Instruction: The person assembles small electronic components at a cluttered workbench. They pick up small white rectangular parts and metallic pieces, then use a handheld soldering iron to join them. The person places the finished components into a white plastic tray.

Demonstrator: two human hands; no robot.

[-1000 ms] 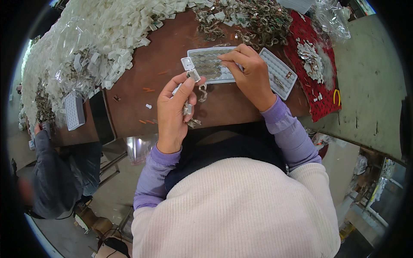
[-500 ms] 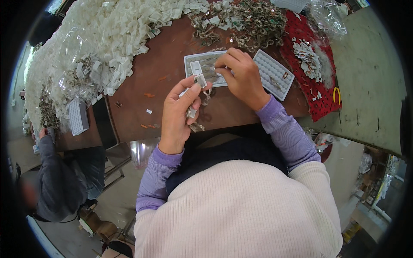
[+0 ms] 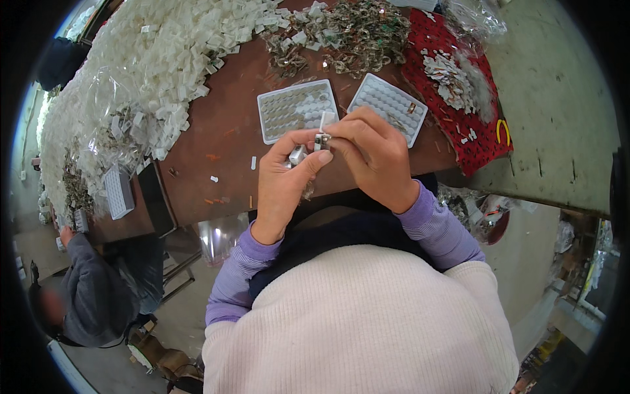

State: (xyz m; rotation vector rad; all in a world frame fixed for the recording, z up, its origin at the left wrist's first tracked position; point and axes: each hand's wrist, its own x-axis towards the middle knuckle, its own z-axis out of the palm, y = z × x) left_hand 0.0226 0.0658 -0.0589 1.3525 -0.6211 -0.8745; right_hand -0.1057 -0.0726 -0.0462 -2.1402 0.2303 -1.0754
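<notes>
Between the thumb and fingers of my left hand is a small white plastic case with its lid up and metal-looking parts inside. Another whitish piece and some metal bits sit in the same palm. My right hand has its thumb and forefinger pinched together at the case's right side; whatever they hold is too small to make out. Just beyond my hands lie two white trays with rows of round pockets. The left tray has many pockets filled with greyish pieces. The right tray carries a few metal pieces.
A large heap of white plastic cases covers the table's far left. Tangled metal parts lie at the back. Small white pieces and a yellow-handled tool rest on red cloth. A person sits at left.
My right hand has come down from above the left tray to the case in my left hand. In the picture, the trays now appear further left.
</notes>
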